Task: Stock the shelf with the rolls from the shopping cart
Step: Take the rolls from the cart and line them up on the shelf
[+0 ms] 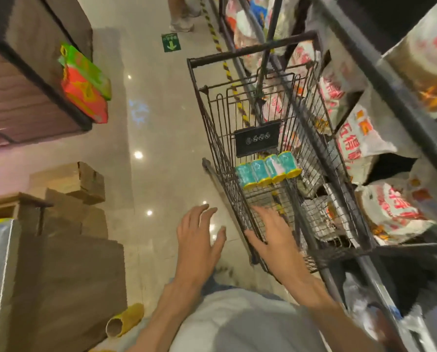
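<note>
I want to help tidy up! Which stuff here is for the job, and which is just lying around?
For the job:
rolls
shopping cart
shelf
left hand
right hand

Just lying about:
cardboard boxes
yellow tube on the floor
green and red pack
green floor sign

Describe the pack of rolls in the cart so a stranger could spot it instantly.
Find the black wire shopping cart beside the shelf. The pack of rolls lies inside, below the cart's black sign. It is four teal rolls with yellow ends, unlike the white, red-lettered bags shelved nearby.
</note>
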